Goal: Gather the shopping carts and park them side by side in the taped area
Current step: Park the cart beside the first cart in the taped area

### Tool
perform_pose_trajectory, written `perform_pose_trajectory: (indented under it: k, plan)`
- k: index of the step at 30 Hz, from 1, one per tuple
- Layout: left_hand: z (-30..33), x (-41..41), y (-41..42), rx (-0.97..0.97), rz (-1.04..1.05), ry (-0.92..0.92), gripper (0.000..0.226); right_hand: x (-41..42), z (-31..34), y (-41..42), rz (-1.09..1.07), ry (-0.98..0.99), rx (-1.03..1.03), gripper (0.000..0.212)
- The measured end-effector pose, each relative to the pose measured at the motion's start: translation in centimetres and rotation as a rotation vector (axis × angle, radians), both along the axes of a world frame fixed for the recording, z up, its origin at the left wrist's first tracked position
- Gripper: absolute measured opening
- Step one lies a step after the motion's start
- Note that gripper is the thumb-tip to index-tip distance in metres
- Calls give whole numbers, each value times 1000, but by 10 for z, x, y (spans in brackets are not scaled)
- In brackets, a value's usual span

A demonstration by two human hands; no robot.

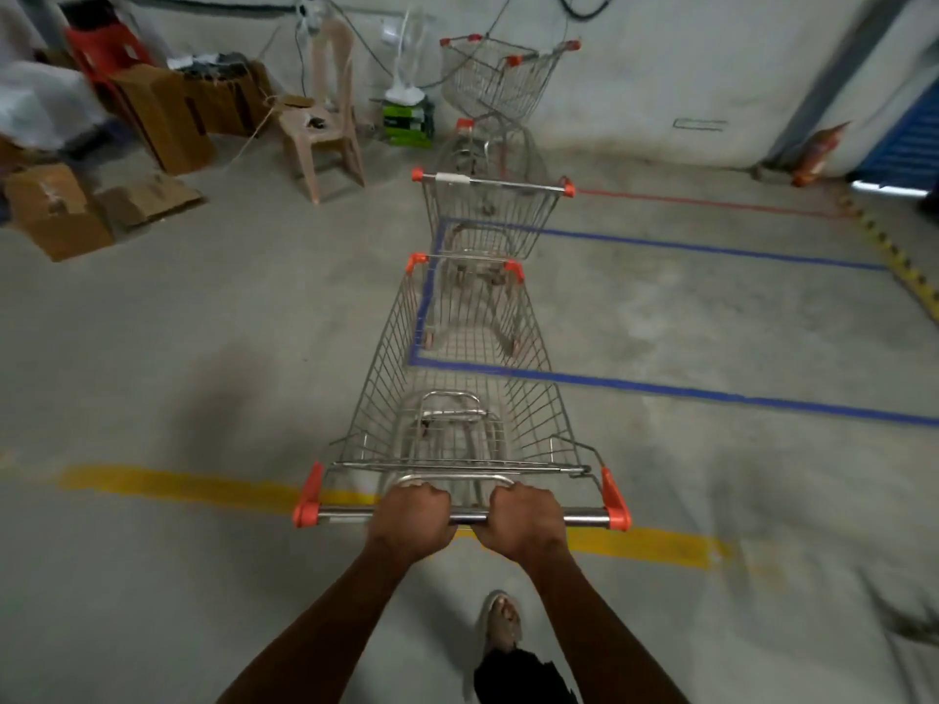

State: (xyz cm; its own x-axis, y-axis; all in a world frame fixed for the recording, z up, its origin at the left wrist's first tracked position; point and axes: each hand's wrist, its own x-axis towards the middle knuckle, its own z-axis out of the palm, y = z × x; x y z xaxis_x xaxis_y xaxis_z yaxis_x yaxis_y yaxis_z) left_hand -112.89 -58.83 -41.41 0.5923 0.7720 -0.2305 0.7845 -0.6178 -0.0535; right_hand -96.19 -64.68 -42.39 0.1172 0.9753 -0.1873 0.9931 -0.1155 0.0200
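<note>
A wire shopping cart (386, 358) with orange corner caps stands right in front of me. My left hand (409, 520) and my right hand (526, 520) both grip its metal handle bar near the middle. The cart's front end reaches the left edge of a rectangle of blue tape (660, 388) on the concrete floor. A second cart (490, 215) stands just ahead, over the blue tape's far left corner. A third cart (500, 76) sits further back by the wall.
Cardboard boxes (162, 114) and a beige plastic chair (327, 129) crowd the far left. A yellow floor line (178, 485) runs under the cart handle. A red tape line (711, 203) and a black-yellow striped strip (894, 251) lie beyond and right of the blue rectangle.
</note>
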Motion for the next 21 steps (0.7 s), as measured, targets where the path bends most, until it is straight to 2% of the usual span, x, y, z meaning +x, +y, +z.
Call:
perform_pose_trajectory:
  k: [6,10,21]
  plan:
    - [5,-12,-59,-40,-91,86,39,-31,6,-77,-140,13,-19,62]
    - [-3,-19,-87,-35,-154,73,39,-44,3,-118,-267,34,-47,56]
    - [-17,-7,-126,-11,-271,58,38,-42,11,-181,-368,93,-52,48]
